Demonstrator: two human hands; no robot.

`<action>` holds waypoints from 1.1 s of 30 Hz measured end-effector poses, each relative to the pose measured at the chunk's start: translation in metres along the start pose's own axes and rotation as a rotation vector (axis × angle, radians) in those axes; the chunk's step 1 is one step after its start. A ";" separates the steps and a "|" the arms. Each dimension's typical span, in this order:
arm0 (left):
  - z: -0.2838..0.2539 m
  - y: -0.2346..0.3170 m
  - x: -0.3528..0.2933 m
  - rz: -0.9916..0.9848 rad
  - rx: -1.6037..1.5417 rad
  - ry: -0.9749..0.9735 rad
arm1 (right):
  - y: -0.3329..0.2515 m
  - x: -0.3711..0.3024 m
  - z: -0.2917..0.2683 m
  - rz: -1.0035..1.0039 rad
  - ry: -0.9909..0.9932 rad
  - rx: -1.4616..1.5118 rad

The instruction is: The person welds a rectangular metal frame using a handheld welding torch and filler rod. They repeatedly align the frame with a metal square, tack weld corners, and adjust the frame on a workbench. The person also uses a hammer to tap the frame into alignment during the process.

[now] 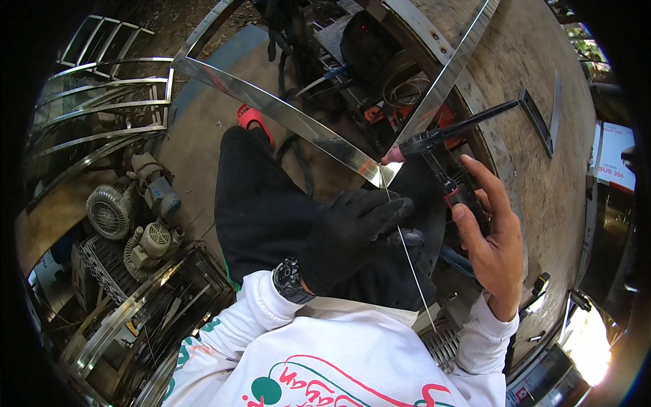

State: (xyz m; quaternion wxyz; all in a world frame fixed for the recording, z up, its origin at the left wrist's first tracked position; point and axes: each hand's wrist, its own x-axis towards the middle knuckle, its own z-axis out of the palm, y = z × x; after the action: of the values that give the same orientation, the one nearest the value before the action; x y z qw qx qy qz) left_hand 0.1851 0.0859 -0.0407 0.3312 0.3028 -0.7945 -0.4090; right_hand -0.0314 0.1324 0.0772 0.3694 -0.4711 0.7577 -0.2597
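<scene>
As right hand (494,247) grips torch (439,171) at frame corner (377,176), gloved left hand (349,227) pinches rod (409,261); strips (291,123) already meet; welding looks unfinished.

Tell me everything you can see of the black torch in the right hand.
The black torch looks like plastic or rubber, with a pinkish nozzle, a long rear stem and a red-banded handle. The right hand grips the handle. The nozzle points left, at the corner where shiny metal bars meet; contact there is unclear. No glow shows.
</scene>
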 end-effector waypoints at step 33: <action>-0.033 -0.007 0.052 0.034 0.544 -0.165 | 0.107 -0.040 0.000 0.224 0.642 0.550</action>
State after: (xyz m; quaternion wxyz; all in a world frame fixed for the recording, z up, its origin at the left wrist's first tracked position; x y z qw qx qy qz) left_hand 0.1811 0.0289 -0.0176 0.1789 0.3330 -0.9042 -0.1987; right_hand -0.0758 0.2141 0.0108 0.2527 -0.1653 0.7831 -0.5437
